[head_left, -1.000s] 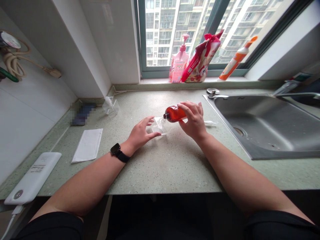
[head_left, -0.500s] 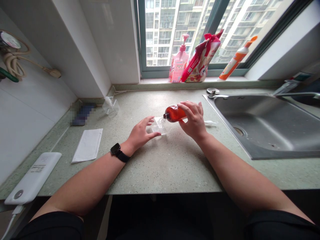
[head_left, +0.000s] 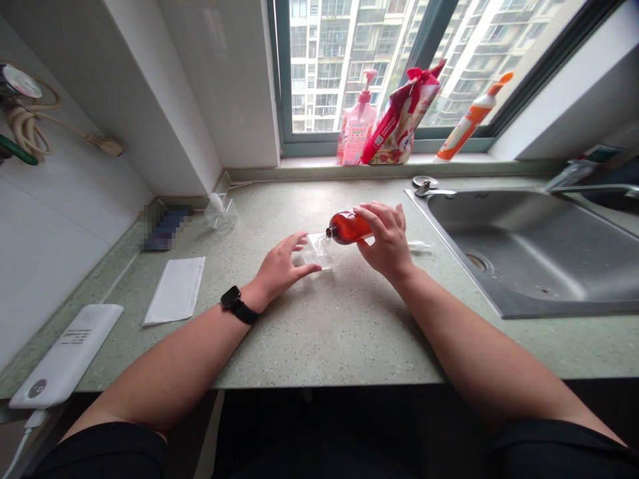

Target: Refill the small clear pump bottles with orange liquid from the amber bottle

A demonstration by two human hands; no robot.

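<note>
My right hand (head_left: 387, 239) is closed around a reddish-amber bottle (head_left: 349, 227), tipped onto its side with its uncapped neck pointing left. Clear liquid seems to run from the neck into a small clear plastic container (head_left: 318, 251) below it. Around the left side of that container curl the fingers and thumb of my left hand (head_left: 279, 266), steadying it on the counter. Behind my right hand lies a clear plastic piece (head_left: 422, 247), partly hidden. Its exact kind cannot be made out.
A steel sink (head_left: 529, 249) is set in at the right. On the counter's left are a folded white paper (head_left: 174, 291), a white power bank (head_left: 67, 356) and a clear item with a white top (head_left: 220, 211). A pink pump bottle (head_left: 357, 126) stands on the windowsill.
</note>
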